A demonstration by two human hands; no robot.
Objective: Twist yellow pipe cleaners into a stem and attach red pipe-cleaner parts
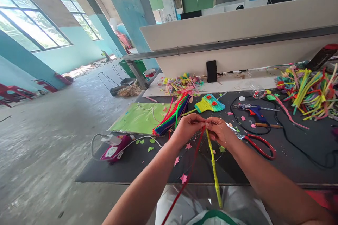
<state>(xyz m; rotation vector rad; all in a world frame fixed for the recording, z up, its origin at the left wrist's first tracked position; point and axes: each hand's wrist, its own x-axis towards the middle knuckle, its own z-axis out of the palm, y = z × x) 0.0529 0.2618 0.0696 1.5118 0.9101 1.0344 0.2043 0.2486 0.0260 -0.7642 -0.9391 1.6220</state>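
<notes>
My left hand (pixel 188 127) and my right hand (pixel 219 132) meet above the near part of the table, thumbs and fingertips pinched together. From the pinch a red pipe cleaner (pixel 190 168) hangs down towards my lap, on the left hand's side. A yellow wrapped stem (pixel 214 168) hangs beside it, its top at my right fingertips. The fingers cover the place where the two strands meet. Just beyond my hands lies a yellow and turquoise pipe-cleaner piece (pixel 210 103) with red rosettes. Red-handled scissors (pixel 260 146) rest right of my right hand, near the wrist.
A bundle of coloured pipe cleaners (pixel 175 114) lies on a green sheet (pixel 134 114). A purple power strip (pixel 117 151) with a white cable is at left. At right are a blue glue gun (pixel 257 112) and a heap of pipe cleaners (pixel 311 93). A phone (pixel 211 71) leans on the divider.
</notes>
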